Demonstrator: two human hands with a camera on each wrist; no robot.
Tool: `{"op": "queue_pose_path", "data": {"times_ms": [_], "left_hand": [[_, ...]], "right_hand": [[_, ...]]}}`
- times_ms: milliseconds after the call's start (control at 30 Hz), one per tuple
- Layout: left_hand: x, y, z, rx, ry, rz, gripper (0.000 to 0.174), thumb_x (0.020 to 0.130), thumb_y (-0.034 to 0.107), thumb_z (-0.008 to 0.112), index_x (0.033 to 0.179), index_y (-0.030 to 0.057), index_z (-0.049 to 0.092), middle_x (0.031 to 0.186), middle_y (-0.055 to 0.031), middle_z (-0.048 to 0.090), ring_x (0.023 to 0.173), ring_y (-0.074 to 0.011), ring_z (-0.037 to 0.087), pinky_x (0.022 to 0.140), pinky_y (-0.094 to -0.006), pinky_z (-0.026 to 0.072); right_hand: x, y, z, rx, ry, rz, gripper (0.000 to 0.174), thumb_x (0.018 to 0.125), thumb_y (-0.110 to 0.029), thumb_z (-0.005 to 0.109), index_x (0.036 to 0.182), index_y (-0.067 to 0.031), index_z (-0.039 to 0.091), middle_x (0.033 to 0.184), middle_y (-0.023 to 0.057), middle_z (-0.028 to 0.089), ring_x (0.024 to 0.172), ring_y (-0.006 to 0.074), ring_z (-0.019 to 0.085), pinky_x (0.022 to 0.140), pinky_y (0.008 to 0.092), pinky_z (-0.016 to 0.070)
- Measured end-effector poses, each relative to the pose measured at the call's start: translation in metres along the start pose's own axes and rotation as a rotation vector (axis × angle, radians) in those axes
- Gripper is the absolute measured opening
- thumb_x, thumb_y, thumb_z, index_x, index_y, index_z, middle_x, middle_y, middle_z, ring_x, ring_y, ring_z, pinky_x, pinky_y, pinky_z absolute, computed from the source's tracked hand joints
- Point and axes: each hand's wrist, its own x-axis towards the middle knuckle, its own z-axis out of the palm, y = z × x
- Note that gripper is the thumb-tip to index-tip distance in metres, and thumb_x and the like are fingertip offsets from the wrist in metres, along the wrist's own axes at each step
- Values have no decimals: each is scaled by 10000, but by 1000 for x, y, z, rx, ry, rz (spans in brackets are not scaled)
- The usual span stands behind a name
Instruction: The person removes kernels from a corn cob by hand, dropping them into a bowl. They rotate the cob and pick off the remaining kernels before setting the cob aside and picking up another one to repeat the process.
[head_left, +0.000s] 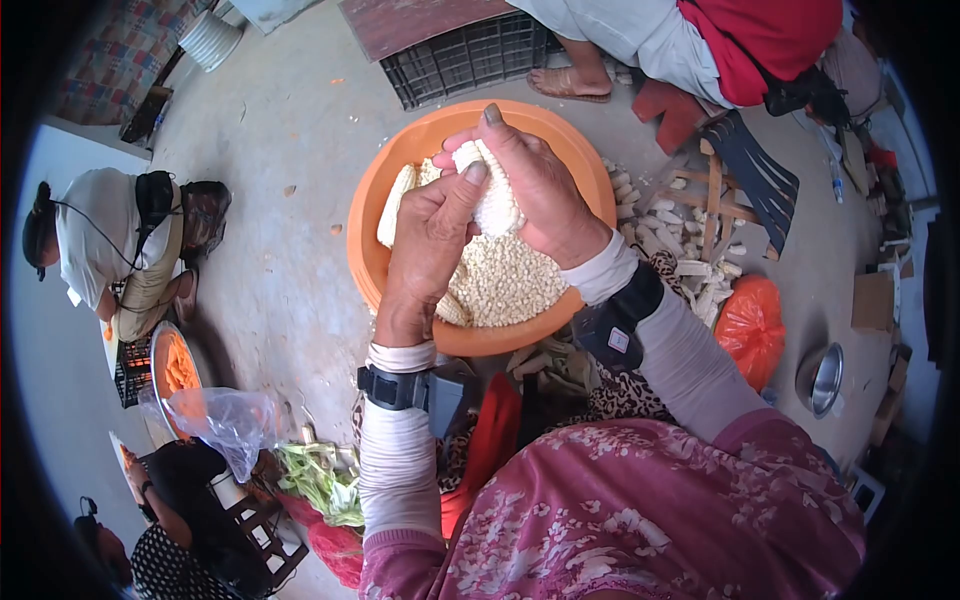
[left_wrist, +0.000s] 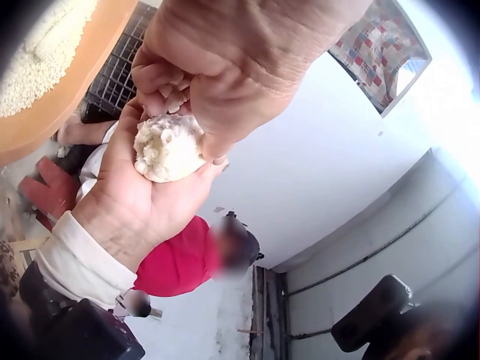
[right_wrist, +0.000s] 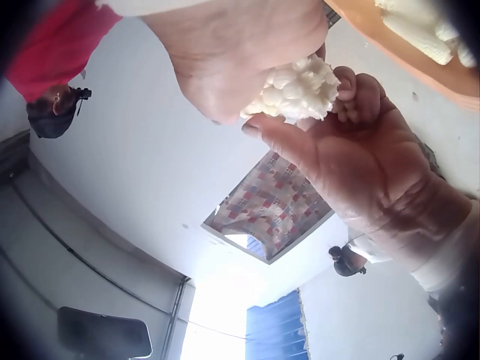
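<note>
Over an orange basin [head_left: 362, 270], my right hand [head_left: 552, 195] grips a white ear of corn [head_left: 497, 200], its palm and fingers wrapped around the side. My left hand [head_left: 425, 235] holds the same ear from the left, with the thumb pressed on its kernels. In the left wrist view the ear's blunt end [left_wrist: 169, 150] faces the camera, and a few kernels [left_wrist: 176, 100] show by the curled left fingers. Below the hands, loose kernels [head_left: 515, 280] fill much of the basin. A whole ear [head_left: 397, 205] leans inside its left wall, and another [head_left: 452, 310] lies at the front.
Stripped cobs [head_left: 665, 225] litter the floor right of the basin, beside a small wooden stool [head_left: 725, 195] and an orange plastic bag [head_left: 750, 330]. A black crate [head_left: 460, 70] stands behind. Other people sit around; a bowl of orange pieces [head_left: 180, 370] is at the left.
</note>
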Motion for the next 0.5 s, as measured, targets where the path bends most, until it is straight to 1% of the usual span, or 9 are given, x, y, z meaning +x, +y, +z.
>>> {"op": "queue_pose_path", "data": {"times_ms": [67, 100, 167, 233, 267, 367, 433, 500], "left_hand": [[-2, 2, 0, 17, -23, 19, 376, 877, 435, 559, 723, 94, 602, 627, 52, 490, 557, -37, 444, 525, -173, 365], [-3, 4, 2, 17, -23, 19, 376, 877, 435, 559, 723, 94, 602, 627, 52, 490, 557, -37, 444, 525, -173, 365], [-4, 7, 4, -47, -7, -16, 363, 896, 407, 519, 745, 85, 592, 638, 47, 492, 581, -44, 462, 542, -184, 385], [-1, 0, 1, -84, -7, -29, 363, 902, 401, 499, 760, 81, 591, 646, 42, 499, 593, -49, 473, 554, -190, 394], [1, -3, 1, -121, -6, -42, 363, 908, 396, 480, 775, 76, 589, 655, 36, 506, 605, -55, 484, 565, -196, 403], [2, -1, 3, -166, 6, -79, 348, 912, 376, 476, 779, 75, 591, 669, 24, 526, 625, -63, 501, 576, -202, 407], [1, 3, 4, -176, -10, -80, 334, 911, 363, 487, 786, 72, 592, 682, 21, 535, 625, -61, 501, 577, -197, 405], [1, 4, 1, -188, -26, -85, 321, 910, 351, 497, 793, 68, 593, 696, 17, 545, 625, -59, 500, 579, -193, 402]], "right_hand": [[0, 0, 0, -11, -1, 3, 491, 941, -440, 434, 988, 29, 571, 913, 137, 617, 848, 141, 587, 744, 257, 485], [1, 0, -1, -20, 5, 0, 485, 942, -439, 430, 986, 23, 573, 912, 129, 620, 842, 136, 587, 740, 258, 487], [3, 0, -4, -30, 11, -3, 480, 944, -438, 427, 985, 16, 576, 912, 121, 623, 836, 131, 588, 735, 258, 489], [6, 1, -11, 122, -43, 70, 503, 955, -446, 372, 1071, 11, 546, 1004, 138, 619, 895, 171, 607, 758, 288, 513], [6, 1, -12, 122, -42, 70, 503, 955, -446, 372, 1071, 11, 546, 1004, 138, 619, 895, 171, 607, 758, 288, 513], [4, -6, -9, 74, -27, 69, 506, 955, -453, 364, 1075, 4, 544, 998, 132, 625, 895, 175, 610, 757, 291, 513], [2, -11, -5, -12, -14, -5, 487, 946, -451, 403, 992, -1, 583, 883, 99, 639, 796, 132, 608, 700, 262, 505], [2, -15, -8, -26, -14, 14, 490, 942, -454, 412, 985, 3, 585, 870, 99, 637, 779, 132, 605, 695, 261, 502]]}}
